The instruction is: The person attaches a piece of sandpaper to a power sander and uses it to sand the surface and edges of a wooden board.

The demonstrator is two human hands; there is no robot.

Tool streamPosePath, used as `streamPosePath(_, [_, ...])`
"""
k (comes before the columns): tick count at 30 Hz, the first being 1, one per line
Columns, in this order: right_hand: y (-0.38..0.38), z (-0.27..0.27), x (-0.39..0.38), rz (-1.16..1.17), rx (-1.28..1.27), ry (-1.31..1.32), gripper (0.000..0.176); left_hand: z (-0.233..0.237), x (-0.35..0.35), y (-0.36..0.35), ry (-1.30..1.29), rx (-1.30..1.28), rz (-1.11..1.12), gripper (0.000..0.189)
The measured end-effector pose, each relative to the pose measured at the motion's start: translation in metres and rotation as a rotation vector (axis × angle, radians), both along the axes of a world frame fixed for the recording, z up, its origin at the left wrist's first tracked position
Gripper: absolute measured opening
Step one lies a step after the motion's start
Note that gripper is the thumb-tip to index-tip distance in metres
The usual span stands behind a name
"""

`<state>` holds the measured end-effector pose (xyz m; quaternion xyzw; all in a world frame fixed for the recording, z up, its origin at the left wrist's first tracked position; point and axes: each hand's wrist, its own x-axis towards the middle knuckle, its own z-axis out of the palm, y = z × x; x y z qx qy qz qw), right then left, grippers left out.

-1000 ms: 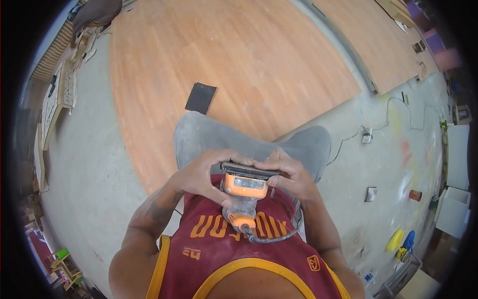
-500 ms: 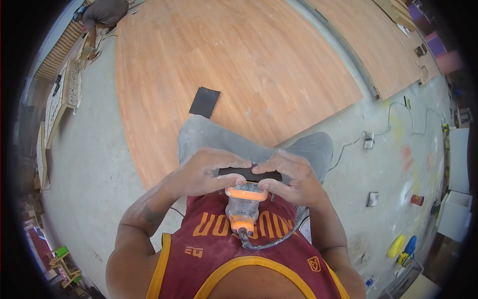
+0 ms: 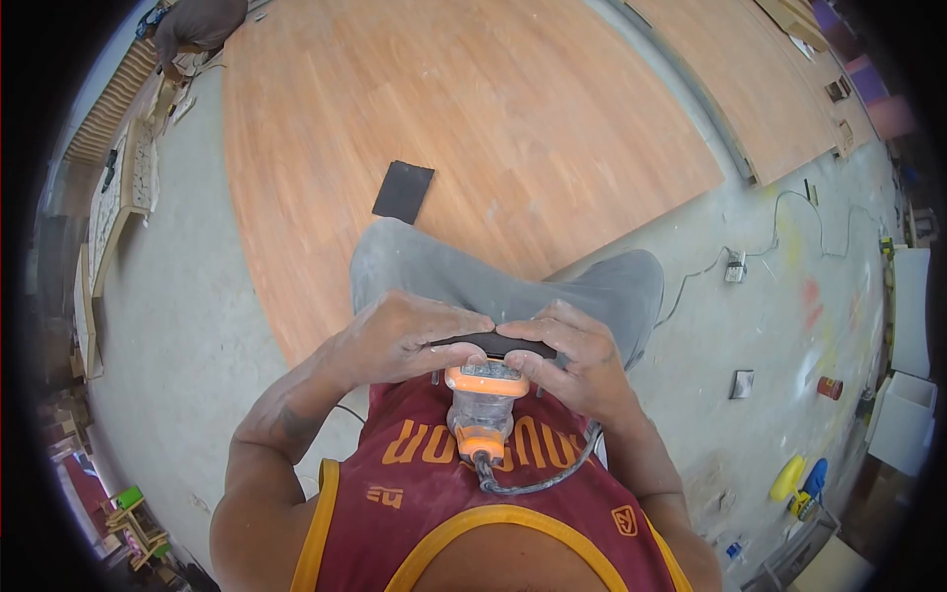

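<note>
I have the left hand (image 3: 400,335) pinching one end of a black pad (image 3: 496,342) between thumb and fingers, and the right hand (image 3: 582,345) gripping the other end the same way, the two sets of fingertips nearly meeting along its far edge. The pad lies across the broad end of an orange-and-grey sander (image 3: 480,407); from here I cannot tell whether it is fastened there. The sander sits in front of the maroon shirt (image 3: 434,483), its cord (image 3: 523,487) curling off toward the right arm. Past the hands I see bent legs in grey trousers (image 3: 464,278), then a dark sheet (image 3: 403,190) on a wide wood-grain panel (image 3: 473,118), just beyond the left knee. Over on the right, the grey floor (image 3: 691,296) holds a small box (image 3: 736,266) on a thin cable, plus a red can (image 3: 831,389). At far upper left another person (image 3: 202,25) bends low, well apart from these hands
</note>
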<state>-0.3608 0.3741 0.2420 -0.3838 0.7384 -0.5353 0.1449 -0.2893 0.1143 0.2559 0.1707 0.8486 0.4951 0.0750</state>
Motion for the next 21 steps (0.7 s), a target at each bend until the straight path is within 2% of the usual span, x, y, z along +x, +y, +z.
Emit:
streamPosePath(10, [0.0, -0.004, 0.006, -0.055, -0.008, -0.065, 0.026, -0.009, 0.002, 0.0, 0.006, 0.036, 0.025, 0.03])
streamPosePath(13, [-0.001, 0.005, 0.0, -0.036, -0.01, 0.084, 0.026, -0.006, -0.001, -0.001, 0.105, -0.02, 0.008, 0.03])
streamPosePath(15, [0.0, 0.007, -0.005, 0.051, -0.009, 0.348, 0.026, -0.01, -0.003, 0.0, 0.201, 0.01, 0.014, 0.03])
streamPosePath(17, [0.005, 0.011, -0.003, 0.037, 0.226, 0.141, 0.025, 0.001, -0.005, 0.003, 0.076, 0.054, 0.034, 0.033])
streamPosePath(19, [0.003, 0.005, -0.004, -0.005, 0.053, 0.106, 0.027, 0.004, -0.007, 0.002, 0.102, -0.061, -0.004, 0.034])
streamPosePath(21, [0.001, 0.019, 0.0, -0.019, 0.055, 0.025, 0.027, 0.006, -0.005, 0.002, 0.057, -0.025, -0.028, 0.033])
